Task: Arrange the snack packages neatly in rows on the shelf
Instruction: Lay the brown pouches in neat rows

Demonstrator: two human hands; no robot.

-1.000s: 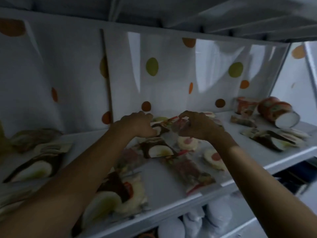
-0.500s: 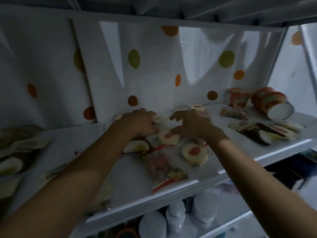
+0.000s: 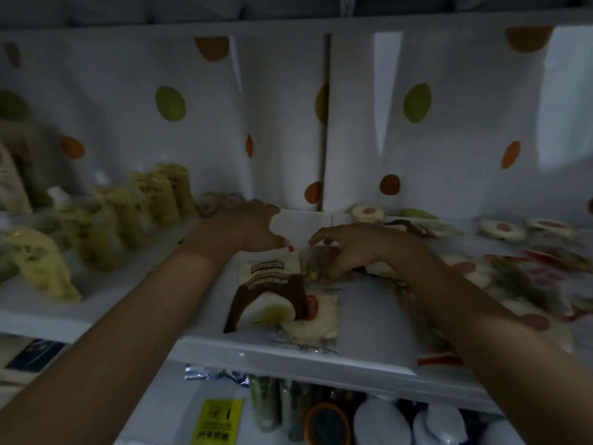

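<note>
A white shelf (image 3: 154, 303) runs across the dim view, backed by a glossy white sheet with green, orange and brown dots (image 3: 449, 139). The left hand (image 3: 239, 228) lies palm down with fingers spread at the back of the shelf, gripping nothing. The right hand (image 3: 356, 248) is curled, fingertips pinching a blurred clear snack package (image 3: 316, 258) at mid-shelf. Just in front lies a brown-and-cream snack package (image 3: 269, 297), overlapping a clear packet with a pale round snack (image 3: 316, 319) near the shelf's front edge. Yellowish pouches (image 3: 106, 216) stand in a row at left. Flat packets with red-centred rounds (image 3: 500, 229) lie scattered at right. Below the shelf show white rounded containers (image 3: 378, 422) and a yellow label (image 3: 218, 420).
</note>
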